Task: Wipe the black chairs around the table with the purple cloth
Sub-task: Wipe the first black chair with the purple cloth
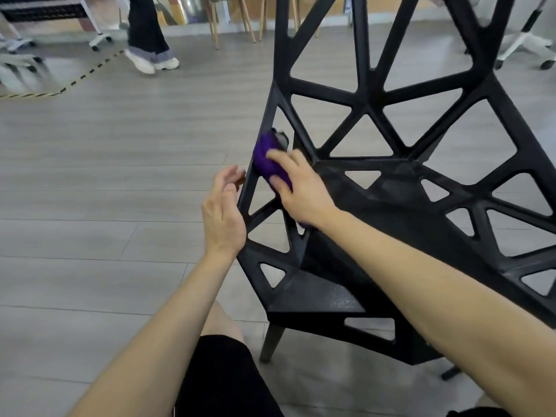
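Right hand (301, 189) grips purple cloth (264, 158) lying along rim of black chair (391, 203); left hand (222, 212) relaxed

- A grey plank floor (90, 206) fills most of the view, its boards running left to right.
- A strip of yellow-and-black striped tape (87, 73) lies on the floor at upper left and bends near the left edge.
- A person's legs (147, 28) in dark trousers stand beyond the tape, in white shoes (150, 63).
- A chair with slanted wooden legs (215, 22) stands at the top, with more wooden legs just to its right.
- A white wheeled frame (99, 40) stands left of the person.
- A white wheeled chair base (525, 43) stands at upper right.
- A blurred grey wheeled base (18, 61) shows at the far left edge.
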